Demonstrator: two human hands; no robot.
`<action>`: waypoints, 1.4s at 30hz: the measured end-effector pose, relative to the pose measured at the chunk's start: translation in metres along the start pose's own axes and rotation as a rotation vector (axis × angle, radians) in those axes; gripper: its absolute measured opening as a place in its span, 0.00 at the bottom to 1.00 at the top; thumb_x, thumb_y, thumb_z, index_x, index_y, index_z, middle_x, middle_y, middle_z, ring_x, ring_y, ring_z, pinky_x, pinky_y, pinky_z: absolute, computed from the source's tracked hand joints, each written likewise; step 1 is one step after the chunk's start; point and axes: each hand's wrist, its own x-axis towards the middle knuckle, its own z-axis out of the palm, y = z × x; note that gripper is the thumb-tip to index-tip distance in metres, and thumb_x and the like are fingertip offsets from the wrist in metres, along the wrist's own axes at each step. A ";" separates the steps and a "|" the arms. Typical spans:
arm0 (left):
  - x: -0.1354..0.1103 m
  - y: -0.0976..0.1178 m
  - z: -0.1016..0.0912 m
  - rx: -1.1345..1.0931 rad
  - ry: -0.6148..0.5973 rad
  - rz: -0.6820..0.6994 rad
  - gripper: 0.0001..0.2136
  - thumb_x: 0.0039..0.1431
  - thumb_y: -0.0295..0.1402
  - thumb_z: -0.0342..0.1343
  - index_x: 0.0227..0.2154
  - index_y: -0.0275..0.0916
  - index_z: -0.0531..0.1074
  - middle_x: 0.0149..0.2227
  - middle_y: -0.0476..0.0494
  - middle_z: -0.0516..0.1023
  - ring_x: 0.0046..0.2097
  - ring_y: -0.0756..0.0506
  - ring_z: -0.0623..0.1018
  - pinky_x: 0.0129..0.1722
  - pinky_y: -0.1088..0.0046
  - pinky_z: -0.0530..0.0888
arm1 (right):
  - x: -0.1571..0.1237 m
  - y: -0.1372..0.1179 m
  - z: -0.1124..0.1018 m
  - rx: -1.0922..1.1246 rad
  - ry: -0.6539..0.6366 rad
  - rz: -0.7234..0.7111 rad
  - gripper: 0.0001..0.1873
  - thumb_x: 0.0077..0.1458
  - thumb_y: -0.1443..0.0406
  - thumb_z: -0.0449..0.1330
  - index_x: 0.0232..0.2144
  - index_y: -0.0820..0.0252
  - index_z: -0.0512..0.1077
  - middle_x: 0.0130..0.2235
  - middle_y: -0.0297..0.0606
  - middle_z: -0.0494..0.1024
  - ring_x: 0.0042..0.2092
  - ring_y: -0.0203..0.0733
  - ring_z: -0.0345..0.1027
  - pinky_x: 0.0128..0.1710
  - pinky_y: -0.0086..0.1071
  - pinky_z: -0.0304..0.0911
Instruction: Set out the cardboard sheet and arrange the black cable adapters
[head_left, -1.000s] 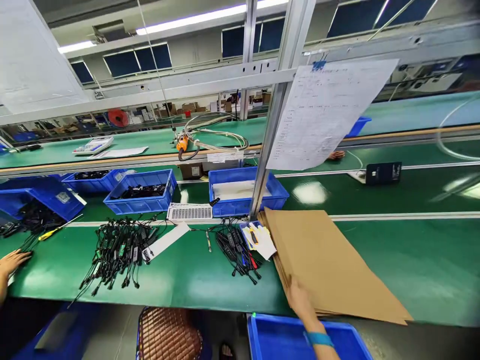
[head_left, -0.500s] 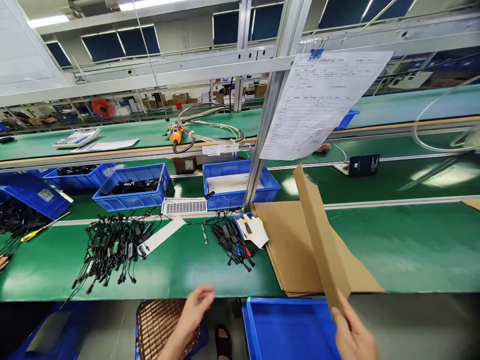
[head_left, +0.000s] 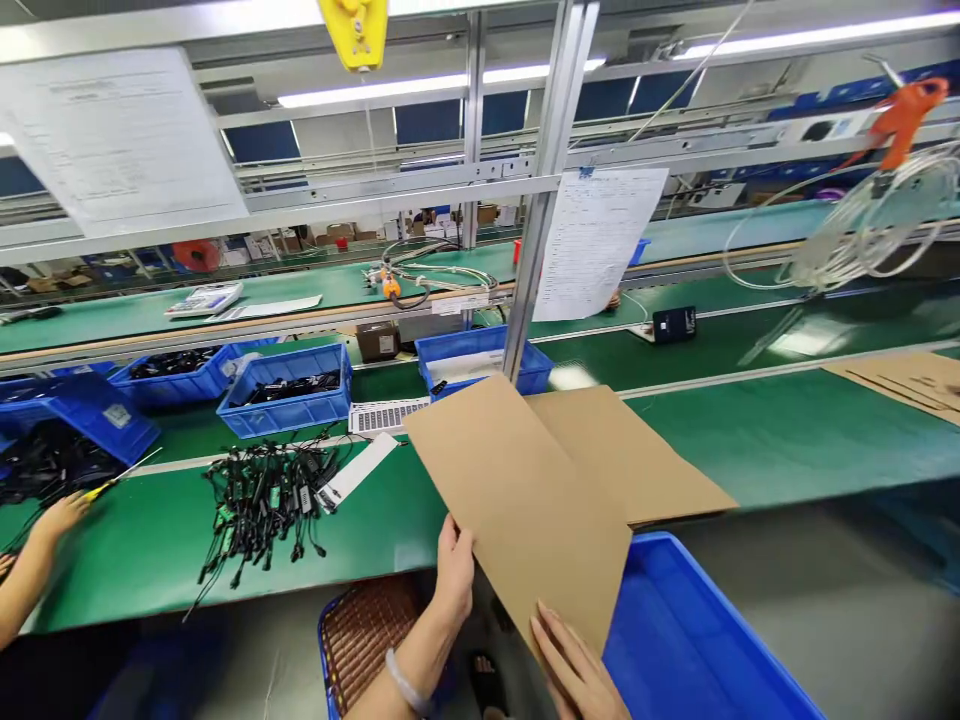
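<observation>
A flat brown cardboard sheet (head_left: 517, 490) is held tilted over the near edge of the green bench. My left hand (head_left: 454, 568) grips its left edge, thumb on top. My right hand (head_left: 574, 670) clasps its lower corner from beneath. Behind it a stack of the same cardboard sheets (head_left: 637, 455) lies on the bench. An empty blue bin (head_left: 690, 640) stands below the sheet at the right.
A tangle of black cable parts (head_left: 262, 495) lies left of the sheet. Blue bins (head_left: 289, 390) line the back, beside a metal post (head_left: 536, 200). Another person's hand (head_left: 56, 515) rests at the far left. A brown woven seat (head_left: 367, 630) is below.
The sheet, held upright by my right hand alone, has swung down flat in front of me. My left hand has come up and taken its left edge. The view has shifted.
</observation>
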 end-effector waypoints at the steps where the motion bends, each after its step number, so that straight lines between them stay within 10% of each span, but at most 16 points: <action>1: -0.005 0.005 -0.013 -0.024 0.044 -0.001 0.15 0.41 0.29 0.59 0.36 0.35 0.74 0.42 0.40 0.79 0.44 0.43 0.76 0.47 0.70 0.70 | 0.007 -0.008 -0.004 -0.002 -0.007 -0.020 0.28 0.60 0.59 0.54 0.62 0.49 0.62 0.64 0.39 0.61 0.61 0.54 0.60 0.56 0.46 0.65; 10: -0.077 0.046 -0.092 -0.262 0.356 0.015 0.16 0.33 0.31 0.67 0.30 0.36 0.72 0.36 0.41 0.80 0.40 0.42 0.78 0.45 0.67 0.73 | 0.118 -0.139 0.018 0.034 0.365 -0.134 0.37 0.63 0.53 0.52 0.68 0.60 0.46 0.64 0.50 0.57 0.62 0.59 0.53 0.56 0.55 0.60; 17: -0.123 0.093 -0.141 -0.422 0.338 0.122 0.26 0.32 0.39 0.75 0.36 0.36 0.74 0.41 0.38 0.80 0.48 0.39 0.78 0.50 0.64 0.72 | 0.137 -0.221 0.031 0.257 0.346 -0.371 0.32 0.64 0.59 0.51 0.67 0.58 0.48 0.61 0.46 0.63 0.60 0.52 0.59 0.54 0.47 0.64; 30: -0.130 0.097 -0.150 -0.375 0.413 0.239 0.24 0.34 0.41 0.74 0.33 0.34 0.72 0.37 0.38 0.79 0.43 0.40 0.79 0.47 0.63 0.74 | 0.137 -0.252 0.022 0.384 0.171 -0.330 0.18 0.66 0.61 0.46 0.47 0.64 0.72 0.44 0.46 0.79 0.44 0.44 0.76 0.41 0.33 0.75; 42: -0.119 0.096 -0.181 0.005 0.286 0.336 0.34 0.45 0.45 0.68 0.54 0.38 0.65 0.50 0.36 0.73 0.51 0.42 0.74 0.53 0.66 0.69 | 0.152 -0.235 0.009 0.107 0.531 -0.575 0.20 0.62 0.75 0.51 0.55 0.61 0.68 0.47 0.39 0.79 0.48 0.39 0.74 0.55 0.37 0.64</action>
